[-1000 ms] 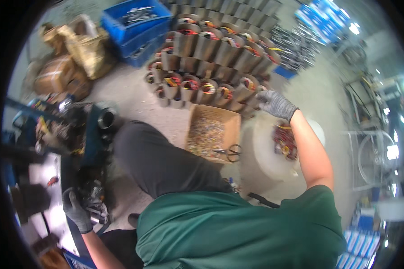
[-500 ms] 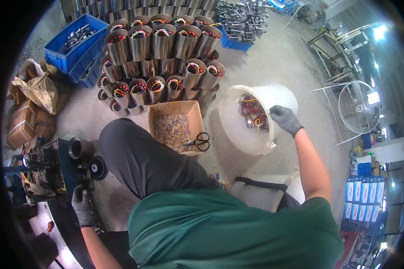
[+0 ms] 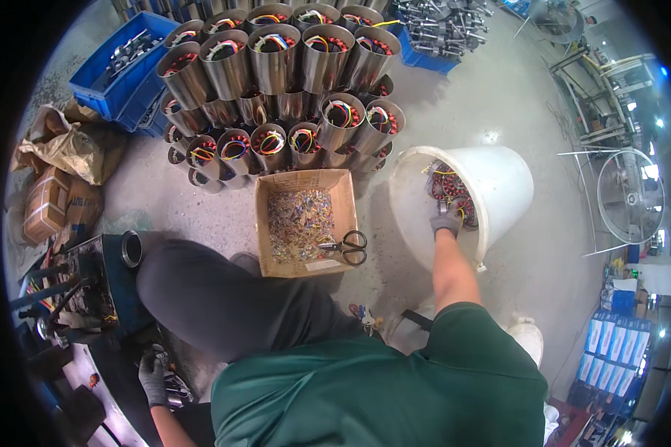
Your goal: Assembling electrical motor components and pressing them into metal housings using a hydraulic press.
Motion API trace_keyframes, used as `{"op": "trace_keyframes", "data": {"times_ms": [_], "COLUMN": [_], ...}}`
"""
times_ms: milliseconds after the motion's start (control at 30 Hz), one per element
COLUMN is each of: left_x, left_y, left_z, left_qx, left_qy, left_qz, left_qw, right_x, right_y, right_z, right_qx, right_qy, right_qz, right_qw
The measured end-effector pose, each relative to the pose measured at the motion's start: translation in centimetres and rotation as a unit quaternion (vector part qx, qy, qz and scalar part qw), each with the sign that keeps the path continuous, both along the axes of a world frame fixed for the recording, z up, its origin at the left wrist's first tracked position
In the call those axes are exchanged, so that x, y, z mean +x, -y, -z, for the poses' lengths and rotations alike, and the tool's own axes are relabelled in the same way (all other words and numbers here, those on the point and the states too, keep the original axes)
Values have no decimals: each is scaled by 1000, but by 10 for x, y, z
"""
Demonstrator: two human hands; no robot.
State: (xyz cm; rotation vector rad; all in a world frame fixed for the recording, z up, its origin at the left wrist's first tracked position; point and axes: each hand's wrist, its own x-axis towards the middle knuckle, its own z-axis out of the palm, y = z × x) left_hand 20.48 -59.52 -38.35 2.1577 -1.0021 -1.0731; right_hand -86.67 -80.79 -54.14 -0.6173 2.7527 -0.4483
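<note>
My right hand (image 3: 446, 221), in a grey glove, reaches into a white plastic bucket (image 3: 511, 182) lying on its side. Its fingertips meet a pile of motor stators (image 3: 449, 182) with red windings and yellow wires; how far the fingers close is hidden. At the lower left, my gloved left hand (image 3: 153, 378) rests by a dark machine (image 3: 119, 283) with its fingers curled over a dark part too unclear to name. Between my legs and the bucket sits a cardboard box (image 3: 306, 272) of small coloured scraps. Black-handled scissors (image 3: 350, 248) lie across its right side.
Stacked metal cylinders (image 3: 276, 71) with wound stators and wires inside stand ahead. Blue crates (image 3: 97, 100) of metal parts are at far left, another blue crate (image 3: 429, 59) at the back. Cartons (image 3: 48, 205) sit on the left, a round fan (image 3: 632, 195) on the right.
My right hand has moved from outside the bucket's rim to the stators inside. My left hand has shifted slightly down. The view has moved, and my knee sits further left.
</note>
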Motion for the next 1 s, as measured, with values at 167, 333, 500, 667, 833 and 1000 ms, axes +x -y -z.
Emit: {"op": "trace_keyframes", "data": {"times_ms": [167, 333, 500, 667, 833, 1000], "left_x": [-25, -13, -10, -21, -99, -216], "left_y": [-14, -60, -54, -5, 64, 154], "left_z": [-32, -112, -109, -87, -188, -255], "left_qx": [53, 75, 57, -11, -194, -368], "left_qy": [75, 118, 119, 81, 266, 214], "left_qz": [8, -39, -9, -10, 102, 229], "left_qw": [996, 989, 991, 997, 939, 875], "right_x": [-92, 30, 32, 15, 109, 87], "right_y": [7, 53, 54, 10, 17, -1], "right_z": [51, 96, 83, 87, 40, 48], "right_qx": [31, -216, -80, -157, -300, -258], "right_qy": [-179, 398, -186, -132, 194, 22], "right_qz": [-53, 251, -11, -26, 263, 126], "right_qw": [982, 855, 979, 978, 896, 958]}}
